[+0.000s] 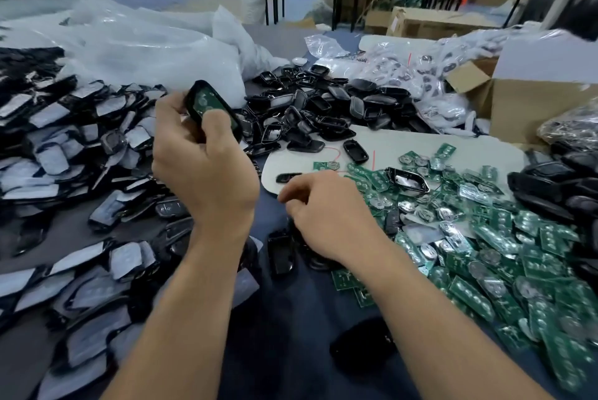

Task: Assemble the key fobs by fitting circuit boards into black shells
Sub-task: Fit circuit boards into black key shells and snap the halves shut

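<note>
On the worktop [291, 318], a pile of film-covered pieces [64, 157] fills the left side from the near edge to the far. Behind it, toward the far left corner, lie plastic bags [145, 43]. A heap of shells [323, 108] sits mid-way along the far edge. To its right lie bags of small parts [404, 69], then a cardboard box [534, 101] at the far right corner. In front of the heap lies a sheet [420, 147]. Circuit boards [485, 254] spread over the sheet and down the right side, with a loose shell [409, 179] on top. The left hand [204, 173] holds a raised shell [213, 108], a board in it, beside the left pile. The right hand [326, 212] hangs at the boards' left margin.
</note>
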